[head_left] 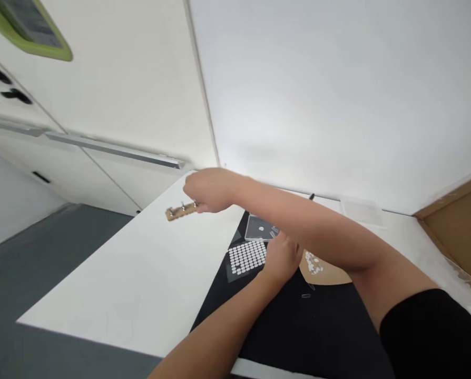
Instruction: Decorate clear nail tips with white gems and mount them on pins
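My right arm reaches across over my left forearm. At the far part of the white table, my right hand (212, 189) has its fingers curled over the right end of a wooden strip (181, 210) with small upright metal clips along it. Lower down, my left hand (283, 256) is closed above the black mat (298, 326); what its fingers hold is hidden. Beside it lie a sheet of white oval stickers (246, 258) and a few clear nail tips (274, 231). Right of it, small white pieces (312, 263) rest on a tan sheet (330, 275).
A flat grey case with a clear border (257, 229) lies behind the sticker sheet. More clear nail tips (305, 296) are on the mat. The white table (128, 284) extends left, with its edge above a grey floor (41, 352). A white wall (338, 95) stands behind.
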A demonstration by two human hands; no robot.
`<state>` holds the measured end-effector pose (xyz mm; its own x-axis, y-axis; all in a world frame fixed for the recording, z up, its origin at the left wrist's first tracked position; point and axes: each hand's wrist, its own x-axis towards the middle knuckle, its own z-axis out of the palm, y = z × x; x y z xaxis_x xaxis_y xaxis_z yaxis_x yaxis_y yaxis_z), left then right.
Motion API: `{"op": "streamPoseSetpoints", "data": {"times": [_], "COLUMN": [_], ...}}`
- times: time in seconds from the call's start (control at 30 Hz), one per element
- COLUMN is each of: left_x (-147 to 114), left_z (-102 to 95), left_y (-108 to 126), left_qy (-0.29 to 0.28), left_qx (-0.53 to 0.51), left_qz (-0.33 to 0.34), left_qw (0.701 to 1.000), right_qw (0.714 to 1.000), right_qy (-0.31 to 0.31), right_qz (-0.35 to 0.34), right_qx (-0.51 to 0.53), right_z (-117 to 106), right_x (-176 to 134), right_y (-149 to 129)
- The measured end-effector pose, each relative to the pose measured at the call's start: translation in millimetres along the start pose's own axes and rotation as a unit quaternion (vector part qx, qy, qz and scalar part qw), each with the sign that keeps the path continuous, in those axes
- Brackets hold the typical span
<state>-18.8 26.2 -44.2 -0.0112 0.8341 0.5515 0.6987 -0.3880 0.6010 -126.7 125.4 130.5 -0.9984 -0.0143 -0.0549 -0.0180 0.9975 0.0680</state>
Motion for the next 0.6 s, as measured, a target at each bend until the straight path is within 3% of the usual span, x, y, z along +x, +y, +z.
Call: {"op": "streamPoseSetpoints", "data": {"times": [0.07,0.13,0.2,0.27,0.33,0.43,0.6], "left_x": [2,4,5,5,5,6,7], "left_z": [-4.1,-7.2,-8.5,-8.3,-7.7,-7.7,-8.3], "left_y": [4,9,13,15,16,16,17], "left_qy": [0.014,0.021,0.026,0.031,0.031,0.018,0.013], "left_qx": [0.003,-0.002,-0.007,-0.01,-0.015,-0.025,-0.028], "left_qz": [0.005,0.016,0.026,0.032,0.037,0.038,0.011], "left_qw": [1.0,1.0,0.999,0.999,0.999,0.999,0.999], "right_qw": [0.996,0.991,0.985,0.968,0.944,0.889,0.802], "right_qy": [0.062,0.076,0.053,0.045,0.031,0.053,0.027], "right_qz": [0.055,0.102,0.164,0.243,0.315,0.414,0.507], "right_qx": [-0.033,-0.031,-0.006,0.039,0.098,0.188,0.315], "right_z": [-35,-62,-76,-72,-54,-6,82], "right_x": [-51,-112,-177,-240,-297,-363,-410], "right_y": [-9,-23,-41,-61,-82,-119,-182]}}
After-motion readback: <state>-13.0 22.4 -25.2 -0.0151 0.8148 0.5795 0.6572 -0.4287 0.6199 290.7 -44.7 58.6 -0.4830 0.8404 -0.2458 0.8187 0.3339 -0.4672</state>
